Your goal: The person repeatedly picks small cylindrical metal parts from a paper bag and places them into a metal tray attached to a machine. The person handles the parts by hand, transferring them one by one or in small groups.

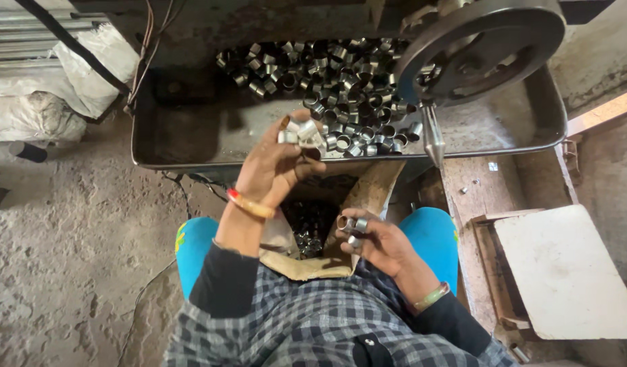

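My left hand (276,166) fingers clutch several rings (301,132) above the tray (191,136); my right hand (381,241) fingers pinch maybe 2 rings (351,225) over the sack (313,224). Best I grip firmly, releasing low.

Head cam, looks steeply down, close over lap, tray (191,153) ahead.

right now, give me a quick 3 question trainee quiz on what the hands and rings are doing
1. True or false: the left hand holds several metal rings over the tray.
2. The right hand holds: A) a hammer B) a few rings C) nothing.
3. What sits between the knees?

Key: 1 true. 2 B. 3 An open brown sack with rings inside.
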